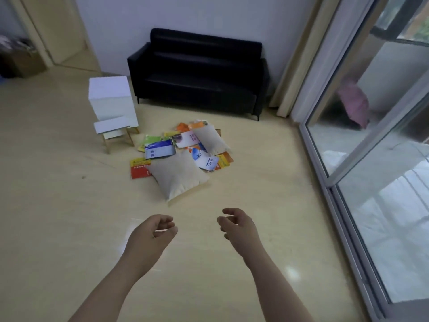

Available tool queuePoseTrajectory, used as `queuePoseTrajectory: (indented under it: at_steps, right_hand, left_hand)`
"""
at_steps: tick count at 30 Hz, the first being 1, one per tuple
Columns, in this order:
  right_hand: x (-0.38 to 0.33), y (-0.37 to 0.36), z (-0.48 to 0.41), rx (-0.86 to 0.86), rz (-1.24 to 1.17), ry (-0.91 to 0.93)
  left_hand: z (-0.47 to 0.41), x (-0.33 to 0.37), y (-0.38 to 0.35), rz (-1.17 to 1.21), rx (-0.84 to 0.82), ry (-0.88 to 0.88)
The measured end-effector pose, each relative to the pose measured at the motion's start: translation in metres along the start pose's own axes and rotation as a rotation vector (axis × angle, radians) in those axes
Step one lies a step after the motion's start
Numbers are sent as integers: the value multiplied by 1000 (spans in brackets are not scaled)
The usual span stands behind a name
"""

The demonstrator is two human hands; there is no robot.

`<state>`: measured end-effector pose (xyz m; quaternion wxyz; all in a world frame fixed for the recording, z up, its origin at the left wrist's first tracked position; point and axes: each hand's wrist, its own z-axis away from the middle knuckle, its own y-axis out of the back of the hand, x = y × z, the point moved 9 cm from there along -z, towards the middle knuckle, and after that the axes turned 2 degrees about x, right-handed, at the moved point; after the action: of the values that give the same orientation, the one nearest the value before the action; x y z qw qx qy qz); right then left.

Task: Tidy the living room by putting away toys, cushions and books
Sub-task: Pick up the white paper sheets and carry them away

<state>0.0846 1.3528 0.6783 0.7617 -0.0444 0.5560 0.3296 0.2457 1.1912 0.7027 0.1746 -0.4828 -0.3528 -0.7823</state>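
Pale flooring (58, 205) before a black sofa (197, 73) is strewn with books (160, 151); the near cushion (178, 174) is turned corner-first towards the wearer, the far cushion (210, 141) laid lengthwise towards the sofa. Left hand (151, 233) and right hand (239, 225) are held short of the pile, fingers loosely curled, nothing gripped

A black sofa (197, 75) stands against the white wall (185, 12) at twelve o'clock, a sliding glass door (383, 159) at three, above a glossy beige floor (58, 205).

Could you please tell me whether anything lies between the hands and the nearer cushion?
Nothing visible does: only bare floor separates the left hand and right hand from the nearer cushion. Beyond it, scattered books and a second cushion lie between it and the sofa.
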Motion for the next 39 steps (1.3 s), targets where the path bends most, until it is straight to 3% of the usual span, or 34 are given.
queuePoseTrajectory:
  at_steps: [13,21,27,39]
  right_hand:
    - [-86,-141,-119,-135,104,33]
    - [-175,-277,-192,-151,80,33]
    - [-214,-337,-226,-174,109,16]
    - [-326,-474,-404,-229,123,45]
  left_hand:
    - [-142,-26,101,61,91,79]
    - [-266,-23,225,63,110,36]
    - [-324,-29,281,74,126,48]
    - [-537,-20,387,48,162,88]
